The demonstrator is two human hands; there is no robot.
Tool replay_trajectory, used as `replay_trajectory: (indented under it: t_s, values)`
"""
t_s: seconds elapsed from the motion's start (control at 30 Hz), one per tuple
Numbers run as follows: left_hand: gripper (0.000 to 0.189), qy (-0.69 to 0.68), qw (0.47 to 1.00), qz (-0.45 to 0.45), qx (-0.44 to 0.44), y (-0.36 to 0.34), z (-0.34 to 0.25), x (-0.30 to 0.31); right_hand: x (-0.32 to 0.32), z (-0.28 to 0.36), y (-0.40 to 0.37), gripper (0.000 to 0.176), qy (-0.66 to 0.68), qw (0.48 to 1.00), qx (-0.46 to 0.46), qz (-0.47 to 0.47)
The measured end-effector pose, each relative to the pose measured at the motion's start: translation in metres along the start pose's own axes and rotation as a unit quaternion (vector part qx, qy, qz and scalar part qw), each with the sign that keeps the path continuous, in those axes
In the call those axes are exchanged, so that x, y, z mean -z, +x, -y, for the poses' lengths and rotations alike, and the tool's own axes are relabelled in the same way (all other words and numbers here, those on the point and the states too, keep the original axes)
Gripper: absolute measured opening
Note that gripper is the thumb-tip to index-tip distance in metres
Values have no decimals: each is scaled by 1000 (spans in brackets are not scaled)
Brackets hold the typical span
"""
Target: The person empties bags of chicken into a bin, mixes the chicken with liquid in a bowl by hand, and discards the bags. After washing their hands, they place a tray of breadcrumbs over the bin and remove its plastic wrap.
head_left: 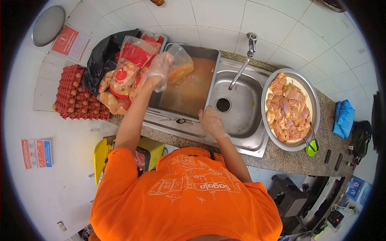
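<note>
My left hand (160,66), in a clear plastic glove, is closed on a see-through plastic container (181,60) tilted over a deep rectangular steel tub (217,74). Cloudy brownish liquid (193,90) fills much of that tub. At the tub's front right corner, my gloved right hand (212,120) grips the rim with its fingers bent. Beside my left hand lie plastic bags of raw chicken (128,74) with red printing. A pair of scissors (180,120) rests on the steel ledge in front of the tub.
The sink basin (245,116) and tap (251,44) lie right of the tub. Farther right stands a large metal bowl (315,108) of raw chicken pieces, tongs on its edge. Stacked red egg trays (68,94), a black bag (102,56) and a yellow bin (100,156) are at left.
</note>
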State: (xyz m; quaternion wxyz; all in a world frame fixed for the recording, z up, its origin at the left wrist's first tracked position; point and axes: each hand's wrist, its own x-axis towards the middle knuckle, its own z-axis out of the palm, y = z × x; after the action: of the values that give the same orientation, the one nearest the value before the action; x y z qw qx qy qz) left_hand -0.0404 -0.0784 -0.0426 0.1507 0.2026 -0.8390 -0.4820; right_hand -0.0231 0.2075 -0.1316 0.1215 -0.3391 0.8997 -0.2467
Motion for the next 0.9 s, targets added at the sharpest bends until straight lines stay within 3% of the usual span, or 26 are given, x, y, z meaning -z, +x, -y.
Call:
replay_trajectory:
  t_s: [0.03, 0.1, 0.27, 0.37, 0.43, 0.47, 0.53, 0.57, 0.6, 0.63, 0.7, 0.77, 0.83, 0.9]
  values:
    - [14, 1, 1000, -1, -1, 8, 0, 4, -1, -1, 0, 36, 1, 1000, 1, -1]
    - [13, -10, 994, 11, -109, 32, -6, 17, 0, -1, 1, 37, 18, 1000, -10, 12]
    - [13, 25, 999, -26, -32, 18, -45, 25, 19, 5, -1, 37, 11, 999, -18, 42]
    - [13, -76, 997, -11, 4, 9, -37, 27, 29, 11, 0, 33, -22, 999, -8, 33]
    - [12, 58, 998, 32, -16, -1, -17, 28, 38, 19, 3, 29, -37, 999, 10, 23]
    - [12, 59, 998, 30, -12, -6, -12, 31, 45, 23, 8, 27, -15, 999, 26, -11]
    - [11, -155, 958, 129, 205, -16, -11, 28, 56, 28, 19, 24, 7, 998, 41, -44]
    - [11, -158, 957, 128, 207, -17, -3, 23, 61, 30, 24, 23, 38, 996, 67, -52]
    - [11, 178, 978, 56, -92, -18, 13, 14, 65, 32, 25, 23, 68, 992, 93, -58]
    - [14, 478, 798, -30, -366, -22, 23, 5, 72, 36, 22, 23, 63, 992, 99, -48]
    - [21, 396, 906, 115, -101, -63, -83, -19, 84, 40, 23, 19, 101, 985, 137, -36]
    - [27, 233, 963, 138, 15, -90, -102, -36, 75, 32, 16, 18, 100, 982, 161, -2]
    - [37, 197, 958, 188, -86, -99, -51, -71, 71, 27, 7, 18, 60, 983, 158, 70]
    - [50, 113, 976, 185, -3, -117, -55, -86, 73, 25, -4, 19, -1, 978, 161, 136]
